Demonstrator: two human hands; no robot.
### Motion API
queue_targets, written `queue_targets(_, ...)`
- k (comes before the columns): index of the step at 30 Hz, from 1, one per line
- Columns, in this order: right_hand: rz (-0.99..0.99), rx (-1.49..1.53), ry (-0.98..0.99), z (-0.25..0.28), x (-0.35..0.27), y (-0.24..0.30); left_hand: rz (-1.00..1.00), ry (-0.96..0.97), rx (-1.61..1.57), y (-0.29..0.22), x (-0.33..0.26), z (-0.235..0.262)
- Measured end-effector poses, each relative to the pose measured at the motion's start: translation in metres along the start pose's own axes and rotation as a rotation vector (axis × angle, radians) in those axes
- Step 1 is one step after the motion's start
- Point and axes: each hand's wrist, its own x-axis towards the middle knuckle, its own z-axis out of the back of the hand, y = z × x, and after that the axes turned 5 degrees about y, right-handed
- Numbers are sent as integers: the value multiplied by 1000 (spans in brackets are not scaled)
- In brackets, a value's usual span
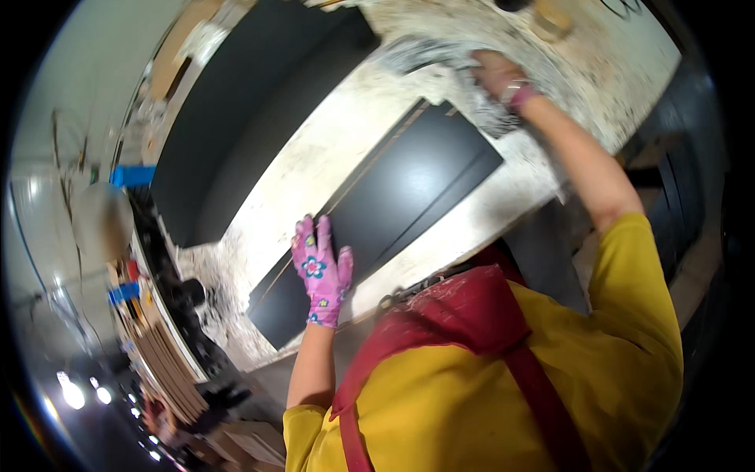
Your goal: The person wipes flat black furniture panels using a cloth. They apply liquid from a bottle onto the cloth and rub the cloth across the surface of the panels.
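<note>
My left hand, in a pink flowered glove, lies with its fingers stretched out on a long dark grey panel. The panel rests diagonally on the worn white table. A thin brown line runs near its far edge, a dark groove near its close edge, and notches show at its far end. Beyond that end, my right hand reaches onto a crumpled, streaky grey-white sheet, plastic film or cloth. Motion blurs its fingers, so I cannot see whether they grip the sheet. A pink cuff shows at that wrist.
A larger black panel lies along the table's far left side. A yellowish block sits at the far edge of the worktop. To the left are stacked brown boards, a blue object and a blurred person.
</note>
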Motion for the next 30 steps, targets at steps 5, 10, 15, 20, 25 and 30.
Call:
queue_targets(5, 186, -294, -169, 25, -8, -31, 164, -4, -46, 6, 1, 6)
queue_targets(10, 196, -38, -52, 16, -29, -63, 202, 62, -117, 10, -5, 9)
queue_targets(15, 182, -302, 14, -17, -42, -92, 188, 40, -79, 9, -7, -12)
queue_targets(20, 146, 66, 11, -29, -19, -134, 127, -33, -103, 6, -5, -16)
queue_targets(25, 20, -12, -74, 2, -47, -98, 117, -62, -159, 73, -23, 0)
queue_targets(30, 60, 325, -138, 19, -70, -106, 464, -535, -123, 282, -122, 45)
